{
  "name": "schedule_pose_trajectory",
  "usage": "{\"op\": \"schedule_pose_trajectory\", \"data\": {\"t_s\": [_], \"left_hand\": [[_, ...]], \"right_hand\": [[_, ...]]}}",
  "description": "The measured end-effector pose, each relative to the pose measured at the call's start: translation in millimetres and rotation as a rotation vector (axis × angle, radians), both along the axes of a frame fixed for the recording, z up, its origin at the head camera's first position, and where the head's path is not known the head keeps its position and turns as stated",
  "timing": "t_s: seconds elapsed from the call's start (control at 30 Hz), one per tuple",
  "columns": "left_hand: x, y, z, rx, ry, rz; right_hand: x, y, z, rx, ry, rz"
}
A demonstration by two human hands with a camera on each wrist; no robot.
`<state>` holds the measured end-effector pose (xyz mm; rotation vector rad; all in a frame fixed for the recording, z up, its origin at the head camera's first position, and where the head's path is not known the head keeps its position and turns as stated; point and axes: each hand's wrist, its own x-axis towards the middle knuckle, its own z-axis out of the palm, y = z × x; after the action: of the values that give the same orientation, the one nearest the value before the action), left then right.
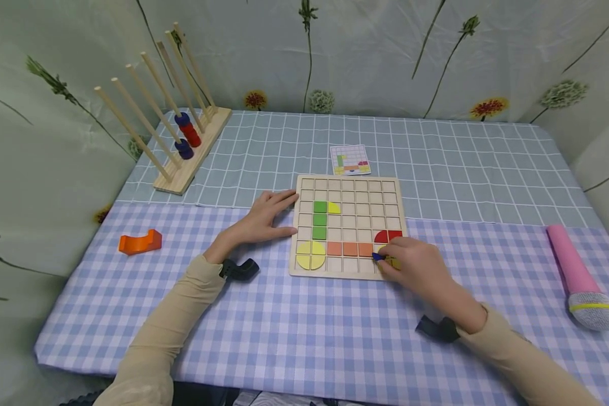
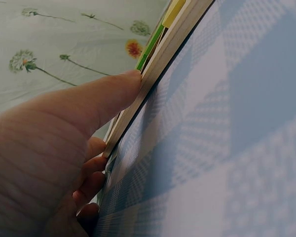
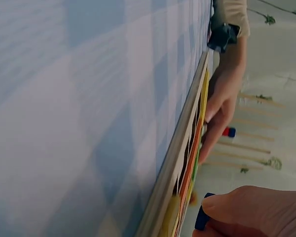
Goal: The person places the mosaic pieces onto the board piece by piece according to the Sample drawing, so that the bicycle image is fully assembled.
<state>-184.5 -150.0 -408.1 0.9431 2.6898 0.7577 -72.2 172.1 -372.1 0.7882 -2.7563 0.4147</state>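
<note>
A wooden grid board [image 1: 375, 197] lies on the table. My left hand [image 1: 264, 219] rests at its left edge, thumb and fingertips touching the rim. Over the board's lower right, my right hand [image 1: 422, 269] pinches a small dark blue piece [image 3: 203, 212] between thumb and fingers. A column of green squares [image 1: 320, 220] stands beside a yellow quarter piece [image 1: 334, 208]. Below are a yellow circle [image 1: 310, 255] of quarter pieces and a row of orange squares [image 1: 350, 248]. Red pieces [image 1: 388, 234] lie at the right; yellow pieces below them are partly hidden by my right hand.
Behind the board lies a pattern card [image 1: 348, 157]. A wooden peg stand [image 1: 202, 158] with blue and red rings is at the back left. An orange arch block [image 1: 140, 242] lies left, and a pink toy microphone [image 1: 577, 268] far right.
</note>
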Motion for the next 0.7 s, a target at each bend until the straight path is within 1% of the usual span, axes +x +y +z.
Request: {"op": "schedule_pose_trajectory", "data": {"t_s": [0.1, 0.27, 0.4, 0.57, 0.7], "left_hand": [[-0.6, 0, -0.3, -0.001, 0.003, 0.001], [-0.8, 0, -0.8, -0.004, -0.001, 0.007], [-0.5, 0, -1.2, -0.01, -0.011, 0.007], [-0.3, 0, -0.6, -0.007, -0.006, 0.01], [-0.9, 0, 0.1, -0.006, 0.001, 0.013]], "right_hand": [[-2.1, -8, -1.8, 0.013, -0.009, 0.028], [-5.9, -22, -6.2, 0.012, 0.023, 0.097], [-7.3, -30, -8.7, 0.007, 0.004, 0.141], [-8.5, -37, -11.3, 0.018, -0.034, 0.137], [-9.1, -39, -13.1, -0.008, -0.038, 0.131]]}}
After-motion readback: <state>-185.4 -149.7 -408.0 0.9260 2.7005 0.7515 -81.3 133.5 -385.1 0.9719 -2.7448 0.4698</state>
